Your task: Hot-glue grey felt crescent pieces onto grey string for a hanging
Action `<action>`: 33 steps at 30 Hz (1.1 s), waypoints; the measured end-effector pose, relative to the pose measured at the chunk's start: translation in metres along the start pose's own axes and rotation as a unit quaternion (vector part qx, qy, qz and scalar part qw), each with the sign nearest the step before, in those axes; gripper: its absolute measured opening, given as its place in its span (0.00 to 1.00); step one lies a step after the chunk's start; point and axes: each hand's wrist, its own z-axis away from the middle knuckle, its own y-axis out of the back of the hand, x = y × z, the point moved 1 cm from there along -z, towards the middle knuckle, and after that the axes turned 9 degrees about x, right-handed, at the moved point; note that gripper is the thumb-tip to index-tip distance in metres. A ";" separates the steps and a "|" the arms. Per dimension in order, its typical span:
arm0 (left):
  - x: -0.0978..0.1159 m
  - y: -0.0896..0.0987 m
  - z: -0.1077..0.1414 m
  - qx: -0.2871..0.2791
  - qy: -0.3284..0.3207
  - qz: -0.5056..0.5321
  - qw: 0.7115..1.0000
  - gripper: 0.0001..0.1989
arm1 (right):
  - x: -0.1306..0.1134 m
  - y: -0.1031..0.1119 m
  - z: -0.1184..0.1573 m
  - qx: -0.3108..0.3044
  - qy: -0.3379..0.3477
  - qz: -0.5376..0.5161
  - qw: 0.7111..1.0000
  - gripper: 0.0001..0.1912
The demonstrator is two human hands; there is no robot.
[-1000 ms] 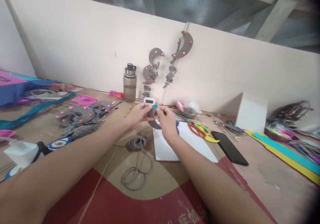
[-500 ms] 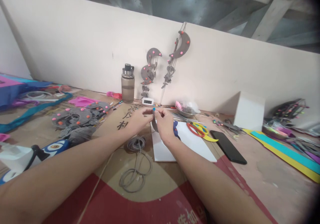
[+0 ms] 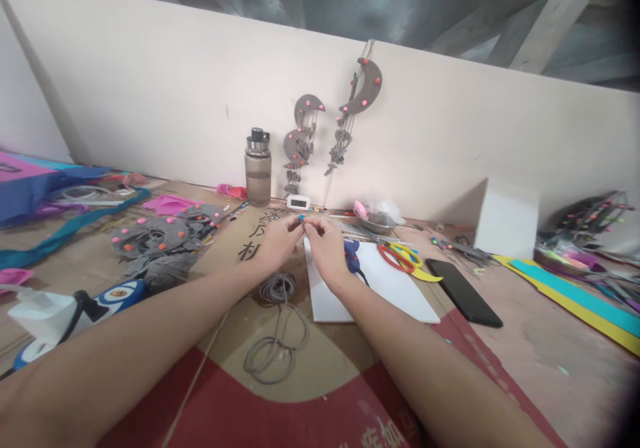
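Bottle [image 3: 258, 178] at bench's [image 3: 535, 348] far edge: tinted, part-filled with liquid. Bowl [image 3: 376, 227], same edge, farther right: grey material, pink piece, clear plastic. Left hand [image 3: 280, 240] and right hand [image 3: 324, 245] pinch small blue piece [image 3: 301, 218] at fingertips, between cord coil [image 3: 277, 288] and far edge. Right wrist partly hides blue tool [image 3: 352, 256] on white sheet [image 3: 393, 295].

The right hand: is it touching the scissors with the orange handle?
Apart. The head view shows a blue tool and some white paper between the right hand and the scissors.
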 end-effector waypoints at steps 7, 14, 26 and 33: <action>0.002 -0.001 0.001 0.018 0.016 0.010 1.000 0.12 | -0.004 0.001 0.002 -0.011 -0.020 0.004 1.000 0.09; -0.003 -0.004 -0.001 0.021 0.068 0.157 0.985 0.09 | -0.004 0.001 0.003 -0.022 -0.009 -0.002 1.000 0.09; -0.009 -0.008 -0.004 0.010 0.101 0.286 0.953 0.12 | 0.005 0.005 -0.004 0.004 0.016 0.012 1.000 0.10; -0.004 -0.008 -0.001 -0.017 0.102 0.311 0.945 0.07 | 0.010 0.008 -0.007 0.017 0.021 0.015 1.000 0.10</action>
